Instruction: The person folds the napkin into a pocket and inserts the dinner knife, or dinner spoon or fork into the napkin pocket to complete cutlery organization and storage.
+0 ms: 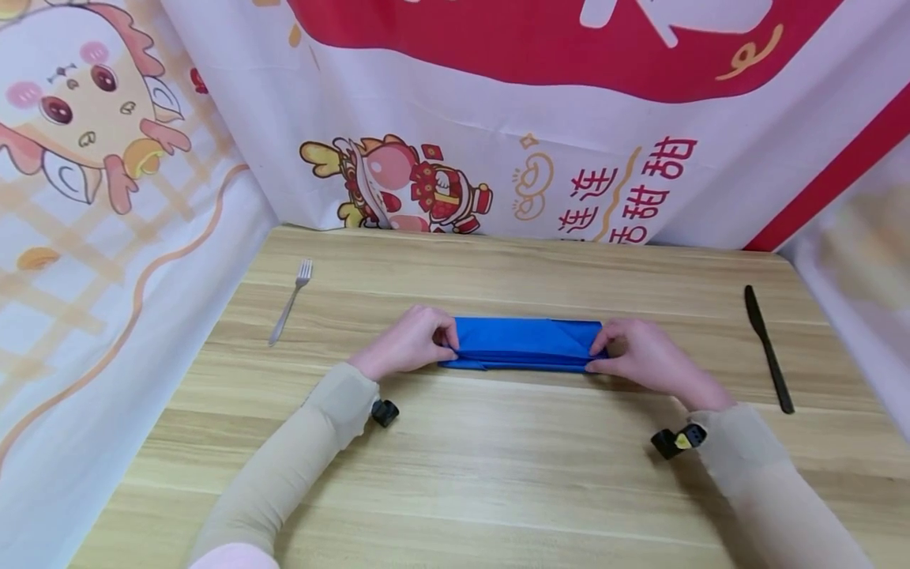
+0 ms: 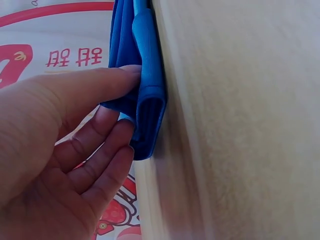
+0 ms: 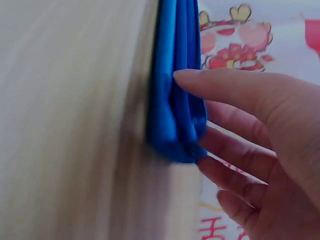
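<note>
A blue cloth napkin (image 1: pixel 519 338), folded into a long flat strip of several layers, lies across the middle of the wooden table. At its left end my left hand (image 1: pixel 412 340) pinches the upper layers; in the left wrist view the thumb presses into a fold and the fingers curl behind the napkin's end (image 2: pixel 151 100). My right hand (image 1: pixel 640 356) pinches the opposite end. Seen from the right wrist, that thumb lies on the edge of the layers, with the fingers behind the cloth (image 3: pixel 167 100). Some fingertips are hidden by the fabric.
A metal fork (image 1: pixel 290 303) lies at the table's left side, tines toward the back. Over on the right is a dark knife (image 1: pixel 768 348). Printed white and red cloths (image 1: pixel 455 95) hang behind the table (image 1: pixel 498 474) and along its sides.
</note>
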The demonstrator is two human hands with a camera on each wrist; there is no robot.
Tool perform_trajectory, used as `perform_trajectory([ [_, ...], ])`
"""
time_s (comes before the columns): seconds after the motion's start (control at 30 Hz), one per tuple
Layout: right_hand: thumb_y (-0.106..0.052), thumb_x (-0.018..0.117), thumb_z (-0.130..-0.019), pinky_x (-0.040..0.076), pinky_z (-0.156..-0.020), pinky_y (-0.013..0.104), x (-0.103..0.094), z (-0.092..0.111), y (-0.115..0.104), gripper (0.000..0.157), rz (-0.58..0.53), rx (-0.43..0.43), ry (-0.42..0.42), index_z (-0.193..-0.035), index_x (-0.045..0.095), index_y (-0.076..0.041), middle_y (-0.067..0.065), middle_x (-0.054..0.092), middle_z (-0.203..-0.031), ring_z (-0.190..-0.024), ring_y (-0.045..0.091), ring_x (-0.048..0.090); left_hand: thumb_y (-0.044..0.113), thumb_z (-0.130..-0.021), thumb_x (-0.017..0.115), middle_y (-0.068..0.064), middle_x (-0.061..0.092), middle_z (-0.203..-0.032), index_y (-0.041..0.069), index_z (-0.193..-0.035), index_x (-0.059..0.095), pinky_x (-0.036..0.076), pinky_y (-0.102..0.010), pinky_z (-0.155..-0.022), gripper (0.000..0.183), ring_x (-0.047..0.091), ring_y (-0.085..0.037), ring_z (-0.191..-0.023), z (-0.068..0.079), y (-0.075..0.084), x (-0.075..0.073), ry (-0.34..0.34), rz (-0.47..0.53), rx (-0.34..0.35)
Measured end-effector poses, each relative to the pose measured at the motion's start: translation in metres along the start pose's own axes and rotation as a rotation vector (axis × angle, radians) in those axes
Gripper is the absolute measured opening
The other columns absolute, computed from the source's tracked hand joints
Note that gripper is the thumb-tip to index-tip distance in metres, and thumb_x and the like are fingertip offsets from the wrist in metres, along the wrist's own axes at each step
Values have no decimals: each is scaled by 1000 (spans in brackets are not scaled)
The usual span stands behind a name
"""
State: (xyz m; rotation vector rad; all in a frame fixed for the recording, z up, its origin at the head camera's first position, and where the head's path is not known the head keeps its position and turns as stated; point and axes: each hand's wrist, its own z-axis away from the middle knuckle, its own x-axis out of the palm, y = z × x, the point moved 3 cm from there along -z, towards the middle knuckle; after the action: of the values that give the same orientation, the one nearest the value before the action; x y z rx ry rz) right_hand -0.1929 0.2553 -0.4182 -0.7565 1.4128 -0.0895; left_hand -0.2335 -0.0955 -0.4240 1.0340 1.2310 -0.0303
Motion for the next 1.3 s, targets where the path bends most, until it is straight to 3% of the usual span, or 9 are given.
perform_trajectory([
  [0.1, -29, 88, -83, 48, -91, 50, -2, -6, -16, 22, 11, 5, 21, -97, 76, -18, -1, 71, -104, -99, 23, 61, 14, -85, 86, 9, 67, -83, 20, -80, 71, 52, -29, -70, 17, 59, -12, -75, 1, 1, -2, 5, -5, -17],
  [0.23, -31, 87, -84, 51, -93, 48, 5, -19, -41, 30, -39, -52, 29, -108, 76, -16, -2, 71, -111, -105, 20, 63, 17, -87, 84, 11, 68, -87, 22, -84, 73, 52, -28, -74, 13, 60, -11, -78, 2, 3, -3, 12, -15, -30],
  [0.33, -28, 86, -86, 51, -96, 47, 17, -32, -60, 33, -89, -111, 1, -113, 76, -12, -1, 71, -114, -108, 20, 64, 18, -88, 84, 11, 69, -89, 21, -87, 75, 52, -29, -75, 9, 61, -11, -80, 3, 4, -4, 15, -21, -19],
  [0.57, -30, 83, -88, 51, -96, 40, 47, -60, -89, 31, -82, -168, -70, -114, 77, -15, -4, 72, -113, -107, 13, 64, 16, -90, 81, 11, 71, -91, 19, -93, 78, 53, -30, -76, 6, 63, -9, -81, 3, 5, -7, 27, 27, -19],
  [0.77, -26, 82, -90, 55, -90, 34, 64, -74, -96, 27, -139, -166, -86, -114, 77, -15, -5, 73, -110, -99, 9, 66, 14, -93, 77, 7, 72, -95, 15, -98, 78, 54, -31, -82, 5, 65, -8, -86, 2, 7, -10, 66, 57, -8],
  [1.03, -25, 78, -93, 57, -79, 30, 72, -80, -95, 19, -159, -141, -46, -107, 79, -12, -5, 74, -99, -85, 6, 66, 15, -94, 76, 7, 71, -96, 15, -102, 76, 55, -29, -79, 7, 64, -9, -85, -2, 11, -11, 106, 51, -12],
  [1.3, -24, 72, -98, 56, -76, 32, 71, -86, -85, 16, -190, -58, -51, -106, 78, -13, -5, 73, -94, -80, 11, 65, 16, -89, 82, -1, 71, -109, 12, -117, 72, 56, -39, -84, 30, 65, -17, -94, -2, 12, -13, 193, 93, 0],
])
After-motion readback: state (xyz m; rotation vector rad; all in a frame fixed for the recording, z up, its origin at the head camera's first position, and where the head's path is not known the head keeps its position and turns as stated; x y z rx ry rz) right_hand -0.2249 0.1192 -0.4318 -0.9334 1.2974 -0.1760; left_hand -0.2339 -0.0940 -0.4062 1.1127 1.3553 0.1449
